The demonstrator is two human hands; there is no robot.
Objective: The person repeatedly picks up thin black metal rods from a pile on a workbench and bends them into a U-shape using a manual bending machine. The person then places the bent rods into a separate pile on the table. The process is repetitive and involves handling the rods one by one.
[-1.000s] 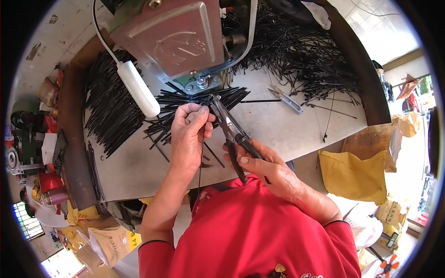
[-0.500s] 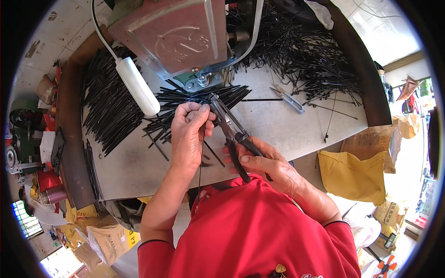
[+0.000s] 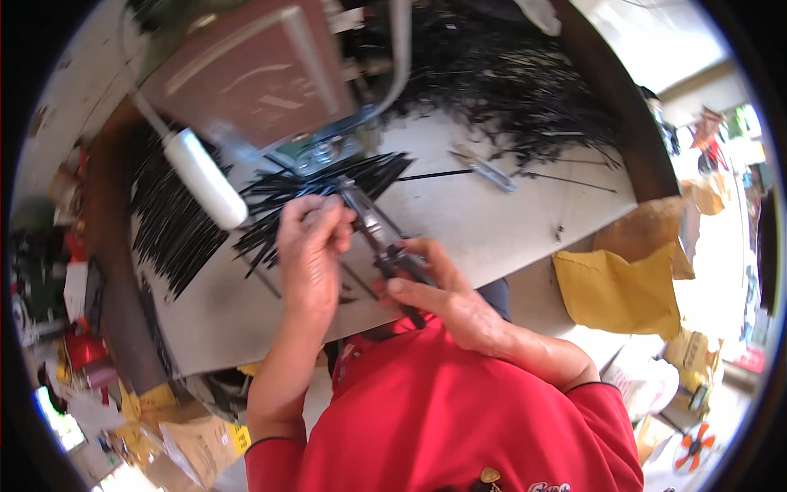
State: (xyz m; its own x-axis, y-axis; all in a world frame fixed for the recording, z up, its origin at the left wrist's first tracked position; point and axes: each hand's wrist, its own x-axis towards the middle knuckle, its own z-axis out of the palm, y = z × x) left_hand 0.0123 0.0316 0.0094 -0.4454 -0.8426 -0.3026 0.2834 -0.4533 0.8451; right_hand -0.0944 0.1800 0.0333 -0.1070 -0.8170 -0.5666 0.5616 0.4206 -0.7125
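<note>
My left hand [image 3: 310, 246] is closed in a pinch beside the tip of a pair of long-jawed pliers [image 3: 370, 220]. What its fingers pinch is blurred now; the frame from before shows a thin black rod or cable hanging below them. Wrapped round the dark handles of the pliers is my right hand [image 3: 455, 299], its thumb on top. Just beyond the tips, a loose heap of black rods [image 3: 379, 170] lies under the machine head. I cannot tell whether the jaws touch anything.
The reddish machine head [image 3: 246, 82] and a white cylinder on a cord [image 3: 205, 180] overhang the metal table [image 3: 467, 238]. Black rods [image 3: 176, 238] are stacked at left, tangled black pieces [image 3: 508, 90] at far right. Small snips [image 3: 489, 170] lie to the right; a yellow sack [image 3: 615, 291] hangs off the edge.
The whole view has shifted and tilted, so table and machine sit farther left, with motion blur. Both hands stay together at the pliers. The hanging rod no longer shows clearly.
</note>
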